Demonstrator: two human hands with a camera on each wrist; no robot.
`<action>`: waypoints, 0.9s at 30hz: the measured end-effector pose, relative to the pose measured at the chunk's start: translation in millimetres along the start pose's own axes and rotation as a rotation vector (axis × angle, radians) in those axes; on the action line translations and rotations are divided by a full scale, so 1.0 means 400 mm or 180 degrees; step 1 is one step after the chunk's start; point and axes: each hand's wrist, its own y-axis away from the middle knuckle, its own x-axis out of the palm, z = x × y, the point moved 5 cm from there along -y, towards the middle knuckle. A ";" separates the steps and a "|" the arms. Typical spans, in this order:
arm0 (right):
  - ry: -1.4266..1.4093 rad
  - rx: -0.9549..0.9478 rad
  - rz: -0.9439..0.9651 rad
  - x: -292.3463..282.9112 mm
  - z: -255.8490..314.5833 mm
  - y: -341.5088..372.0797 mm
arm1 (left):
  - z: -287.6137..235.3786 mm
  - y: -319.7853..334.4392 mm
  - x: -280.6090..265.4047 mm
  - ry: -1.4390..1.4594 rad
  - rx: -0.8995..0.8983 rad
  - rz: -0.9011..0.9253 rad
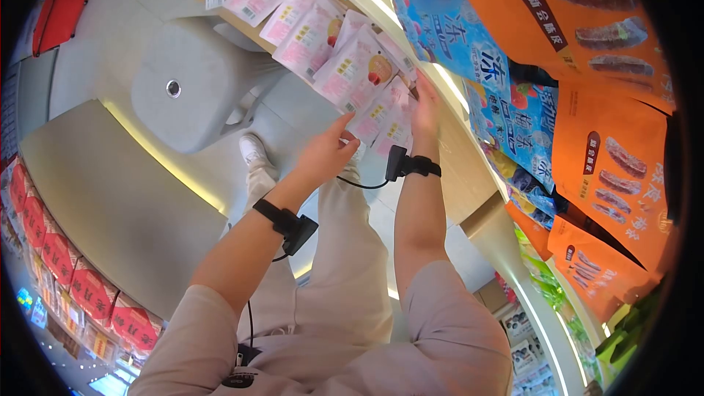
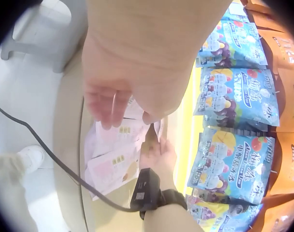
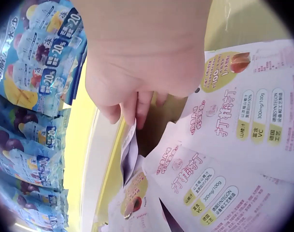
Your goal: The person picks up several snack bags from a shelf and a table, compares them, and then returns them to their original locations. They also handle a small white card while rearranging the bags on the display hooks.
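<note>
Pink-and-white snack pouches [image 1: 352,77] lie overlapping in rows along a wooden shelf ledge [image 1: 469,183]. My left hand [image 1: 326,152] hovers at the near edge of these pouches, fingers loosely bent with nothing between them. At the far side of the row, my right hand [image 1: 425,111] reaches down beside the pouches. In the right wrist view its fingers [image 3: 143,108] extend into a gap by the ledge's lip, right at the top of a pouch standing on edge [image 3: 130,157]. Larger pouches [image 3: 248,111] lie flat to the right of that gap.
Blue jelly bags [image 2: 236,96] and orange bags [image 1: 601,169] hang or stand beyond the lit shelf edge. A grey stool [image 1: 176,95] stands on the floor at left, near a counter [image 1: 125,176] with red packages [image 1: 95,290]. A cable [image 2: 55,159] runs between the wrists.
</note>
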 end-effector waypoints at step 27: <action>0.3448 -0.3245 0.0470 0.226 0.491 0.921 | -0.356 0.428 0.035 0.2097 -0.0087 0.1664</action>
